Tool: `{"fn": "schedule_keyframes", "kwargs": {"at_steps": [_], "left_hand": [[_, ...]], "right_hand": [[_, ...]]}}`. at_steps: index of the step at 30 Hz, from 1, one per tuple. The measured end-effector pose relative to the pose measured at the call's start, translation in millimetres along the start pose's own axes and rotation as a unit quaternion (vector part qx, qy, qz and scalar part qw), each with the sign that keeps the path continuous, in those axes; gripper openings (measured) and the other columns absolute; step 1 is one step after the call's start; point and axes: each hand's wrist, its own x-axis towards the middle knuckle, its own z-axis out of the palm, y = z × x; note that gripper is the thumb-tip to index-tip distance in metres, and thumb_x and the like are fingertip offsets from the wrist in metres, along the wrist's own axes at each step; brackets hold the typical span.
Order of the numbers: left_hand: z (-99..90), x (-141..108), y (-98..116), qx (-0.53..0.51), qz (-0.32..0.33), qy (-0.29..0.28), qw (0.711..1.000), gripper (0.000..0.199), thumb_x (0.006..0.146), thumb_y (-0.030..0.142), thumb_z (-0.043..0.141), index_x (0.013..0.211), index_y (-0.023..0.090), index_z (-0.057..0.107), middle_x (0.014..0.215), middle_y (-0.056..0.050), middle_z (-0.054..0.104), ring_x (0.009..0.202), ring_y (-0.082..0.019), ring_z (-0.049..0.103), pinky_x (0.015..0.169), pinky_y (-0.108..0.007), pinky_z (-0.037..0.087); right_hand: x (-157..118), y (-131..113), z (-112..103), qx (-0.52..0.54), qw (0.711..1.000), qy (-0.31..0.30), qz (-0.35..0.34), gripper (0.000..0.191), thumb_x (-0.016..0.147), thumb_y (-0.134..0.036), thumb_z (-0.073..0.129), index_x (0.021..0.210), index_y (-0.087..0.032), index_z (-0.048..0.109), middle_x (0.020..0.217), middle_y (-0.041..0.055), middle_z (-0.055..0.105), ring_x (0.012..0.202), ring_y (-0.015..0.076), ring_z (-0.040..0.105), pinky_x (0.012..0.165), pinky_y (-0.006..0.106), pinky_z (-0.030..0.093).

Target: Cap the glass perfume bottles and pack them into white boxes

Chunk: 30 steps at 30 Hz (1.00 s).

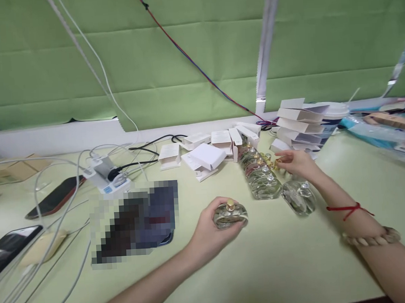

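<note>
A clear glass perfume bottle (222,217) with a gold-coloured neck stands upright in my left hand (208,228), the fingers and thumb wrapped round its sides. Farther right, my right hand (296,162) has its fingertips pinched together at a small gold-coloured piece (278,163); its exact kind is too small to make out. More gold pieces (266,157) lie just beyond those fingers. Beside them runs a row of similar glass bottles (263,184), standing close together. Another clear bottle (299,198) is apart from the row, below my right hand.
Small white boxes (207,156) lie along the wall, with a stack of open cartons (299,124) at the back right. A power strip (107,177), tangled cables and phones (15,245) occupy the left. Plastic packaging (384,128) lies far right. A pixelated patch hides something left of centre.
</note>
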Motion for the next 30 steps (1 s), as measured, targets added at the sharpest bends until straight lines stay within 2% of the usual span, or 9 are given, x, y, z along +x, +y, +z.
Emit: {"fn": "schedule_keyframes", "kwargs": {"at_steps": [2,5,8,11,12,14,16,18,30], "left_hand": [[0.5,-2,-1,-0.005,0.000,0.000,1.000,0.029,0.069,0.021,0.070,0.092,0.014,0.053,0.082,-0.003,0.063,0.069,-0.010,0.057,0.063,-0.019,0.044],[0.1,-3,-4,-0.006,0.004,-0.003,1.000,0.028,0.071,0.024,0.070,0.092,0.014,0.054,0.084,-0.004,0.063,0.072,-0.010,0.058,0.065,-0.020,0.045],[-1.1,-3,-7,-0.006,0.018,-0.012,1.000,0.029,0.072,0.027,0.070,0.093,0.015,0.055,0.087,-0.003,0.064,0.076,-0.011,0.059,0.067,-0.020,0.046],[-1.7,-1,-11,-0.005,0.022,-0.019,1.000,0.030,0.072,0.030,0.071,0.094,0.016,0.056,0.088,-0.003,0.064,0.077,-0.012,0.060,0.068,-0.021,0.046],[-1.8,0,-12,-0.006,0.023,-0.021,0.999,0.031,0.072,0.030,0.071,0.094,0.016,0.056,0.088,-0.003,0.064,0.077,-0.013,0.060,0.068,-0.022,0.047],[-1.9,2,-13,-0.007,0.030,-0.023,0.999,0.031,0.071,0.031,0.072,0.094,0.016,0.056,0.088,-0.004,0.064,0.078,-0.014,0.060,0.069,-0.023,0.047],[-2.1,3,-13,-0.002,0.041,-0.020,0.999,0.032,0.071,0.031,0.072,0.094,0.016,0.056,0.090,-0.004,0.064,0.081,-0.015,0.060,0.071,-0.025,0.047],[-2.2,3,-11,0.012,0.048,-0.015,0.999,0.032,0.071,0.030,0.071,0.096,0.016,0.057,0.091,-0.004,0.063,0.084,-0.016,0.060,0.073,-0.025,0.047],[-2.6,4,-12,0.015,0.069,-0.028,0.997,0.026,0.077,0.023,0.064,0.101,0.018,0.058,0.102,-0.004,0.061,0.094,-0.016,0.057,0.073,-0.021,0.047]], "right_hand": [[-3,-3,-3,0.002,0.999,0.042,-0.024,0.029,0.071,-0.021,0.065,0.098,-0.012,0.070,0.078,0.0064,0.070,0.070,0.0188,0.066,0.066,0.028,0.051],[-13,-17,-15,0.064,0.972,0.190,-0.123,0.025,0.075,-0.027,0.064,0.095,-0.014,0.071,0.085,0.0066,0.070,0.073,0.0167,0.065,0.073,0.028,0.052],[-32,-43,-26,0.187,0.890,0.331,-0.252,0.025,0.079,-0.027,0.062,0.099,-0.014,0.070,0.088,0.0072,0.070,0.073,0.0134,0.064,0.072,0.026,0.052],[-62,-69,-23,0.274,0.788,0.408,-0.371,0.020,0.083,-0.018,0.058,0.100,-0.017,0.070,0.082,0.0055,0.068,0.067,0.0116,0.062,0.061,0.025,0.050],[-72,-76,-18,0.285,0.768,0.391,-0.420,0.022,0.082,-0.015,0.058,0.100,-0.020,0.069,0.082,0.0044,0.068,0.068,0.0117,0.062,0.060,0.025,0.049],[-92,-86,-4,0.280,0.779,0.264,-0.495,0.030,0.080,-0.009,0.059,0.104,-0.023,0.067,0.085,0.0034,0.067,0.074,0.0136,0.063,0.065,0.029,0.051],[-106,-92,10,0.279,0.804,0.147,-0.505,0.033,0.079,-0.005,0.059,0.106,-0.023,0.066,0.090,0.0043,0.067,0.080,0.0146,0.063,0.068,0.029,0.052],[-113,-94,22,0.275,0.825,0.088,-0.485,0.030,0.079,-0.006,0.059,0.103,-0.022,0.066,0.090,0.0046,0.066,0.080,0.0138,0.063,0.068,0.027,0.053],[-116,-91,50,0.320,0.835,0.018,-0.448,0.022,0.070,-0.006,0.064,0.087,-0.018,0.071,0.078,0.0033,0.066,0.067,0.0105,0.063,0.062,0.022,0.054]]}}
